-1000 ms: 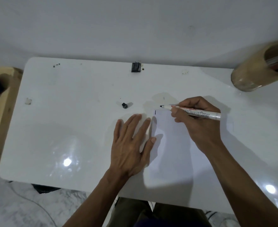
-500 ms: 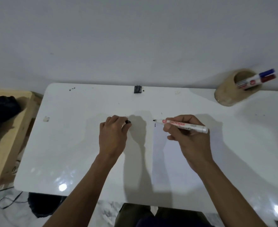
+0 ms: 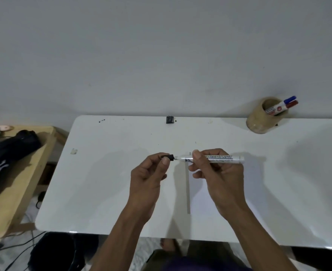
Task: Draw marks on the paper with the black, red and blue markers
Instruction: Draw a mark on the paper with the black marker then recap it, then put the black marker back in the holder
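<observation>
Holding a black cap (image 3: 168,157) pinched between thumb and fingers, the left hand (image 3: 147,179) hovers above the table (image 3: 102,182), the cap's open end meeting the tip of the black marker (image 3: 210,159). The right hand (image 3: 218,178) grips that marker by its barrel, thumb on top, the white body lying level and pointing toward the cap. Whether the cap is fully seated on the tip cannot be told.

Under the right hand lies the paper (image 3: 200,202), white on the white table, its near-left edge casting a thin grey shadow. A short black mark (image 3: 190,153) sits at the paper's far corner, just behind the marker.

At the table's far right corner a tan cup (image 3: 263,120) leans tilted, holding the blue marker (image 3: 287,100) and red marker (image 3: 290,105) side by side, caps sticking out. A small black block (image 3: 169,119) sits at the table's far edge, near the middle. Off the table's left side stands a wooden bench (image 3: 24,182) with a black bag (image 3: 6,157) on it.
</observation>
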{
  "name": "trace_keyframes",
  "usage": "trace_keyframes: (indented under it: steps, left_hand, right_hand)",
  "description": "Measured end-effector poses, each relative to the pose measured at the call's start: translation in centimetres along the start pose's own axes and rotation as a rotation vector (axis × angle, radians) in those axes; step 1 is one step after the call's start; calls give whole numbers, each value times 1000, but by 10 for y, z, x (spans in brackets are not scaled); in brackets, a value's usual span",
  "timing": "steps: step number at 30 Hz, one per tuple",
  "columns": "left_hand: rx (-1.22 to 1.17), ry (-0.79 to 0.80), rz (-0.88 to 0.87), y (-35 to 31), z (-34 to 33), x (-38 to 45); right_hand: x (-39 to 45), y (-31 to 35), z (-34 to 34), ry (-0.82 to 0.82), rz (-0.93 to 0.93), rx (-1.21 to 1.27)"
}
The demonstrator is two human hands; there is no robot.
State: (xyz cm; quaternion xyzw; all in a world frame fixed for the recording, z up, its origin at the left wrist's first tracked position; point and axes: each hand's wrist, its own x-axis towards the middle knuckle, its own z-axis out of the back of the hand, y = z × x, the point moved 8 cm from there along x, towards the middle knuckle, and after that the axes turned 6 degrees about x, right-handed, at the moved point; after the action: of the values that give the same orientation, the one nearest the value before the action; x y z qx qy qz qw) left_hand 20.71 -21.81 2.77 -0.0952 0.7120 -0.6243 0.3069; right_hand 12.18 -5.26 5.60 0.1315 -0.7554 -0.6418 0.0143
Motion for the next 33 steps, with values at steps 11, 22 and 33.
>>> trace_keyframes:
  steps: [11,22,33]
  left_hand:
    - [-68,199,9,-11,-42,-6]
    - [0,142,-41,-31,-100,32]
    - [306,153,-221,-74,-176,48]
  right_hand:
    - [-13,30,16,-41,19,-17]
    - [43,57,124,-153,102,-229]
    - [66,66,122,21,470,-749]
